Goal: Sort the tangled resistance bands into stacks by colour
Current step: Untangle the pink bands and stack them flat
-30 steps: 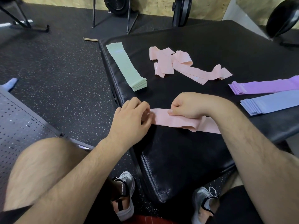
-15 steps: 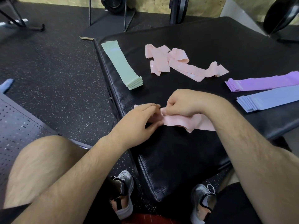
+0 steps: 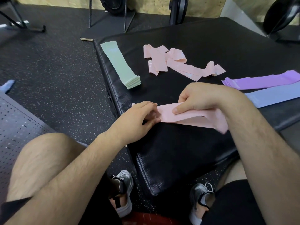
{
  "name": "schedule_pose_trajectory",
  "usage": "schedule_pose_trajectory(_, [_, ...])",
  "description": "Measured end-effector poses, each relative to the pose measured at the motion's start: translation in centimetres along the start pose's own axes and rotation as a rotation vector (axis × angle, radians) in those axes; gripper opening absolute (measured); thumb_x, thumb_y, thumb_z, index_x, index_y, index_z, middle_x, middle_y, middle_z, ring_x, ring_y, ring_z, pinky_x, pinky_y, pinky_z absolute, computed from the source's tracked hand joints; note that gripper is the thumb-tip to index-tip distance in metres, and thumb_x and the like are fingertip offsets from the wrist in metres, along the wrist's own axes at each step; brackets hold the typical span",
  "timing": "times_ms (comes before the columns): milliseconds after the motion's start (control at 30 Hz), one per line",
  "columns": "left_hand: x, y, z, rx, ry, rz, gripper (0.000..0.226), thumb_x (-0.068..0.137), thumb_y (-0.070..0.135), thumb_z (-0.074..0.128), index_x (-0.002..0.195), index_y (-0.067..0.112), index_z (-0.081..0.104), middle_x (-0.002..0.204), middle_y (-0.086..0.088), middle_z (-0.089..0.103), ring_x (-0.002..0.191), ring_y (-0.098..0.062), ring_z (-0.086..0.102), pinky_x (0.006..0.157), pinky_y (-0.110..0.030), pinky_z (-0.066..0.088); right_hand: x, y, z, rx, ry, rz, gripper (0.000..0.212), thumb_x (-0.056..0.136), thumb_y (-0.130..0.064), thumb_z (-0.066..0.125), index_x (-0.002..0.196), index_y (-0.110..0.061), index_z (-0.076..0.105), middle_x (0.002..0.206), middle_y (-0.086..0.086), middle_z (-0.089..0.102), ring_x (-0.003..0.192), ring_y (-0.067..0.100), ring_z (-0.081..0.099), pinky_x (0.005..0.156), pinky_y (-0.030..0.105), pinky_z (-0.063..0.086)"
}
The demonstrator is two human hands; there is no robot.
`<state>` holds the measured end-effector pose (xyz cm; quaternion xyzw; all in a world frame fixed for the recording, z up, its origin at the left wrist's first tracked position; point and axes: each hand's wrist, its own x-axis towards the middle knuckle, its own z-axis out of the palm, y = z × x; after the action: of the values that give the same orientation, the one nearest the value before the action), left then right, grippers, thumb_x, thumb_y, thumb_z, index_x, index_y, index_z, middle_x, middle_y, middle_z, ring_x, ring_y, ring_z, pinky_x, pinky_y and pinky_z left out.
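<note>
Right hand (image 3: 204, 98) now lifting, thumb and fingers pinching pink band (image 3: 186, 116) over near-left edge of black mat (image 3: 178, 151); left hand (image 3: 139, 117) pinching its left end. Print on tangled pink bands (image 3: 175, 62) beyond unreadable. Green stack (image 3: 121, 65) lying at mat's left edge, speckled rubber floor (image 3: 65, 78) beside it.

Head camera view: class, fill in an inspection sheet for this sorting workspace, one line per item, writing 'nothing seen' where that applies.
Surface: black mat, padded and glossy.
Job's things: green stack along the mat's left edge; purple stack and blue stack side by side at right; pink tangle unsorted, far middle; one pink band in hand.
Clutter: wooden strip on the floor off the mat's far corner.
Hands: left hand pinches the band's left end; right hand grips it alongside, thumb on top.
Cables: nothing seen.
Surroundings: speckled floor, stand legs, perforated panel at left.
</note>
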<state>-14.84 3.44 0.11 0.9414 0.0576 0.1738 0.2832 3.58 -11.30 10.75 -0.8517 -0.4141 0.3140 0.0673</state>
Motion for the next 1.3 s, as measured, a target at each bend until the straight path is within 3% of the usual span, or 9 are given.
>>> schedule_pose_trajectory(133, [0.0, 0.2, -0.2, 0.039, 0.012, 0.029, 0.023, 0.095, 0.034, 0.068, 0.111, 0.018, 0.063, 0.127, 0.006, 0.060, 0.121, 0.004, 0.047, 0.107, -0.031, 0.041, -0.5, 0.7, -0.1, 0.002, 0.015, 0.024, 0.027, 0.083, -0.051, 0.076, 0.074, -0.025, 0.075, 0.078, -0.007, 0.071, 0.075, 0.013, 0.064, 0.065, 0.029, 0.046])
schedule_pose_trajectory(267, [0.0, 0.5, 0.0, 0.076, -0.031, 0.018, 0.021, 0.097, 0.036, 0.063, 0.115, 0.024, 0.065, 0.133, 0.006, 0.055, 0.122, -0.015, 0.050, 0.107, -0.035, 0.042, -0.2, 1.7, 0.8, 0.008, 0.037, 0.049, 0.032, 0.089, -0.049, 0.071, 0.071, -0.023, 0.069, 0.075, -0.007, 0.066, 0.072, 0.015, 0.061, 0.064, 0.030, 0.044])
schedule_pose_trajectory(433, [-0.2, 0.8, 0.2, 0.115, -0.020, -0.016, 0.019, 0.097, 0.036, 0.061, 0.113, 0.027, 0.066, 0.130, 0.007, 0.054, 0.118, -0.019, 0.052, 0.103, -0.038, 0.045, 0.3, 2.7, 2.1, -0.043, 0.096, 0.091, 0.039, 0.085, -0.053, 0.071, 0.065, -0.021, 0.062, 0.066, -0.007, 0.058, 0.064, 0.015, 0.053, 0.060, 0.030, 0.038])
schedule_pose_trajectory(600, [0.0, 1.5, 0.7, 0.171, 0.030, -0.026, 0.015, 0.093, 0.033, 0.061, 0.106, 0.026, 0.065, 0.120, 0.011, 0.054, 0.110, -0.016, 0.054, 0.092, -0.042, 0.050, 0.2, 3.1, 2.6, 0.000, 0.140, 0.111, 0.040, 0.081, -0.055, 0.074, 0.068, -0.019, 0.062, 0.066, -0.005, 0.058, 0.064, 0.017, 0.052, 0.060, 0.030, 0.039])
schedule_pose_trajectory(733, [1.1, 2.8, 1.6, 0.228, 0.091, 0.043, 0.029, 0.086, 0.038, 0.053, 0.101, 0.018, 0.066, 0.117, 0.006, 0.056, 0.109, -0.019, 0.055, 0.088, -0.046, 0.049, 0.3, 3.3, 3.0, 0.020, 0.170, 0.114, 0.041, 0.081, -0.056, 0.073, 0.068, -0.020, 0.061, 0.064, -0.005, 0.055, 0.060, 0.017, 0.049, 0.059, 0.030, 0.038])
schedule_pose_trajectory(867, [2.2, 4.5, 3.1, 0.205, 0.061, 0.086, 0.024, 0.085, 0.035, 0.052, 0.098, 0.019, 0.064, 0.104, 0.007, 0.056, 0.092, -0.017, 0.051, 0.078, -0.043, 0.047, 0.4, 3.3, 3.3, 0.008, 0.180, 0.103, 0.058, 0.072, -0.074, 0.066, 0.074, -0.017, 0.064, 0.063, -0.004, 0.055, 0.059, 0.017, 0.048, 0.060, 0.030, 0.039])
schedule_pose_trajectory(1000, [3.0, 4.9, 3.9, 0.304, 0.048, 0.085, 0.016, 0.087, 0.034, 0.055, 0.089, 0.019, 0.061, 0.089, 0.007, 0.054, 0.081, -0.019, 0.050, 0.065, -0.043, 0.045, 0.1, 4.0, 3.0, 0.025, 0.180, 0.053, 0.042, 0.078, -0.062, 0.071, 0.073, -0.021, 0.063, 0.069, -0.005, 0.060, 0.063, 0.016, 0.052, 0.059, 0.030, 0.039])
schedule_pose_trajectory(1100, [3.1, 5.2, 4.2, 0.363, 0.065, 0.045, 0.016, 0.086, 0.037, 0.054, 0.088, 0.021, 0.059, 0.090, 0.008, 0.054, 0.083, -0.018, 0.049, 0.066, -0.035, 0.039, -0.5, 5.0, 2.4, 0.011, 0.138, 0.030, 0.025, 0.076, -0.050, 0.078, 0.077, -0.027, 0.068, 0.080, -0.005, 0.068, 0.070, 0.015, 0.060, 0.061, 0.030, 0.043])
schedule_pose_trajectory(1300, [3.1, 5.5, 4.6, 0.377, 0.100, 0.017, 0.018, 0.092, 0.039, 0.054, 0.092, 0.022, 0.060, 0.092, 0.009, 0.054, 0.085, -0.017, 0.049, 0.070, -0.036, 0.041, -1.8, 6.2, 1.1, 0.050, 0.170, 0.012, 0.021, 0.085, -0.046, 0.074, 0.074, -0.028, 0.073, 0.081, -0.006, 0.070, 0.078, 0.017, 0.064, 0.064, 0.032, 0.047])
